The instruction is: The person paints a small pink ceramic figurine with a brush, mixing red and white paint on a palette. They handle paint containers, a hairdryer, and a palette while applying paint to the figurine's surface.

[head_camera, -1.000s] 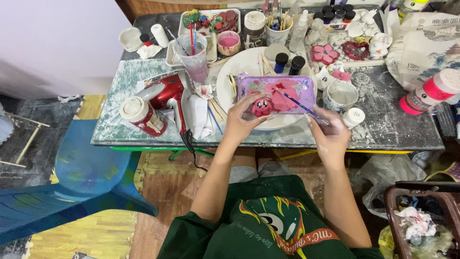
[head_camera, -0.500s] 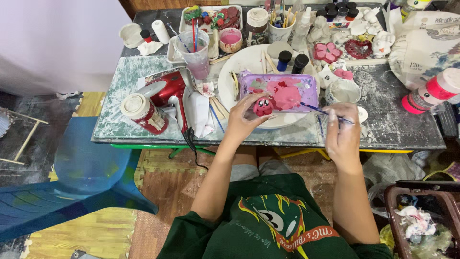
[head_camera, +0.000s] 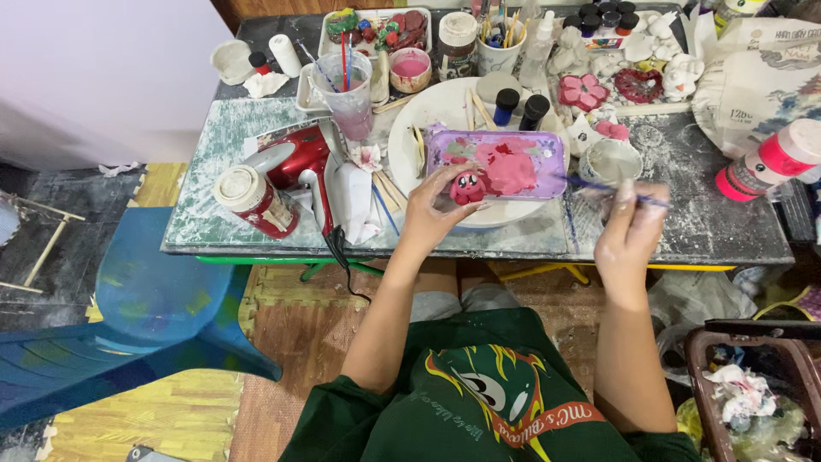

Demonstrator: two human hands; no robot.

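My left hand (head_camera: 434,210) grips a small round pink figurine (head_camera: 467,187) with dark eyes at the near edge of a purple paint palette (head_camera: 496,161) smeared with pink paint. The palette lies on a white plate (head_camera: 428,115). My right hand (head_camera: 631,227) holds a thin blue paintbrush (head_camera: 599,184); the brush tip points left toward the palette's right end. The hand hovers over the table's front edge, beside a small white cup (head_camera: 609,160).
A red hair dryer (head_camera: 295,162), a red can (head_camera: 255,201), a cup of brushes (head_camera: 346,90), paint bottles (head_camera: 520,104), plaster figures (head_camera: 676,77) and a pink-capped bottle (head_camera: 765,161) crowd the paint-stained table (head_camera: 214,137). A blue chair (head_camera: 145,299) stands left; a bin (head_camera: 753,385) sits right.
My right hand has drawn the brush away from the palette to the right. My left hand stays on the pink figurine at the palette.
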